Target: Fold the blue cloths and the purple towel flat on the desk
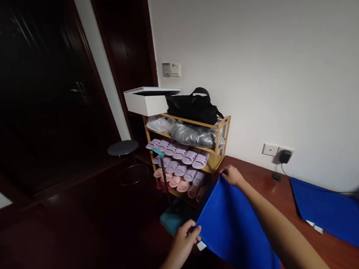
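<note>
Nearest the camera, the right forearm (296, 243) reaches in from 4 o'clock, alongside a blue cloth (234, 224) held up at 5 o'clock, beside the reddish-brown tabletop (261, 176). The right hand (233, 176) has its fingers closed on the upper corner; the left hand (185, 238), towards 6 o'clock, pinches the nearer corner between thumb and fingers, just beside a white tag (201, 245). The edge between the two hands runs fairly straight, while soft folds cross the cloth behind it. Whether its trailing end touches the tabletop is hard to tell in this dim light.

Good handling here depends on an even pull: each pinch right at its corner, both hands drawing gently apart so the edge stays taut, and the tag clear of the fingertips so that it does not fold under. Too hard a tug from one side would skew the cloth; slack would deepen the folds. The shoe rack (220, 160) stands close by the right hand, so room is tight there. A second blue cloth (333, 215) lies spread between 3 and 4 o'clock.
</note>
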Demonstrator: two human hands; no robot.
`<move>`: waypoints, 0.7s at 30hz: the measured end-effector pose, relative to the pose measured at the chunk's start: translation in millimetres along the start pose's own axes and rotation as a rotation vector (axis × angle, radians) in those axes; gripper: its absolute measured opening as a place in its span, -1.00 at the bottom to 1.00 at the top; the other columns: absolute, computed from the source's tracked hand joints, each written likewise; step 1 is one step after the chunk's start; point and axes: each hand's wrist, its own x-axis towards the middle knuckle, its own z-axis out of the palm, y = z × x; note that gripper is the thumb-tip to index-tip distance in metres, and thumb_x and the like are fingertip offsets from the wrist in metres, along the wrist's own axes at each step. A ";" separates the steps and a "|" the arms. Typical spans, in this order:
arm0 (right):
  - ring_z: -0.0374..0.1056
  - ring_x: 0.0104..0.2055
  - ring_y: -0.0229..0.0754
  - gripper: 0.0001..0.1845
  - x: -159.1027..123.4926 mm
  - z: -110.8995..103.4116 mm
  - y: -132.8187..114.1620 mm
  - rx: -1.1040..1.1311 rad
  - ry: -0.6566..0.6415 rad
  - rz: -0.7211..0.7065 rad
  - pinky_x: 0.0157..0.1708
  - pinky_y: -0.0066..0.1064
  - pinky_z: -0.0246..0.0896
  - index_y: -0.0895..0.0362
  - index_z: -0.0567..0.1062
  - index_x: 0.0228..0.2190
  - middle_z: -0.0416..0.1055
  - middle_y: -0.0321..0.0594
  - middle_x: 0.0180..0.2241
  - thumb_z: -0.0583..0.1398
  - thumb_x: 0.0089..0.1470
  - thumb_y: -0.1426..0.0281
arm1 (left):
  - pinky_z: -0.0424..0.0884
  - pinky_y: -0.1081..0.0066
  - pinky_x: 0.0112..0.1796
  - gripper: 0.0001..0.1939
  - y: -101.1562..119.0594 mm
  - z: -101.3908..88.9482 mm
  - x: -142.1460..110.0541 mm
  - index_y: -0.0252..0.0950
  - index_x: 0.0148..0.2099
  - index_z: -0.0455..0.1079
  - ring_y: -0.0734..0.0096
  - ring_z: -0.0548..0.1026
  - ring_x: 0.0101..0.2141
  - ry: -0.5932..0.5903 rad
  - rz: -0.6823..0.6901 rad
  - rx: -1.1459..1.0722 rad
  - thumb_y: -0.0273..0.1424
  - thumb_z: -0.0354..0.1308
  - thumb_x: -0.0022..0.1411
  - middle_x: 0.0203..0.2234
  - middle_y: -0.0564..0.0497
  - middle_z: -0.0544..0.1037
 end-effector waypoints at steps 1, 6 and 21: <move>0.41 0.02 -0.06 -0.72 6.2 19.1 -6.2 -0.032 -0.029 0.002 0.04 -0.32 0.24 0.07 0.64 -0.17 0.53 -0.12 -0.05 0.19 0.10 0.44 | 0.35 0.37 -0.37 -0.62 -11.9 -6.2 2.1 -0.19 -0.43 0.34 0.26 0.52 -0.45 0.040 -0.002 0.091 0.01 0.13 0.19 -0.57 0.05 0.53; 0.38 0.06 -0.09 -0.71 10.7 94.3 -9.8 -0.133 -0.151 0.033 0.05 -0.34 0.20 0.05 0.62 -0.17 0.46 -0.13 0.06 0.14 0.17 0.49 | 0.35 0.31 -0.21 -0.71 -53.6 -16.7 0.3 -0.20 -0.30 0.48 0.19 0.55 -0.29 0.128 -0.070 0.394 -0.15 0.05 0.28 -0.34 -0.05 0.60; 0.44 -0.04 -0.12 -0.65 -6.7 59.5 -14.9 0.031 -0.031 -0.172 0.04 -0.31 0.31 0.10 0.56 -0.09 0.52 -0.11 -0.11 0.18 0.08 0.57 | 0.48 0.30 -0.36 -0.43 -67.7 -7.8 5.3 -0.31 -0.07 0.52 0.23 0.58 -0.49 0.205 -0.158 -0.189 -0.06 0.36 -0.06 -0.41 -0.08 0.64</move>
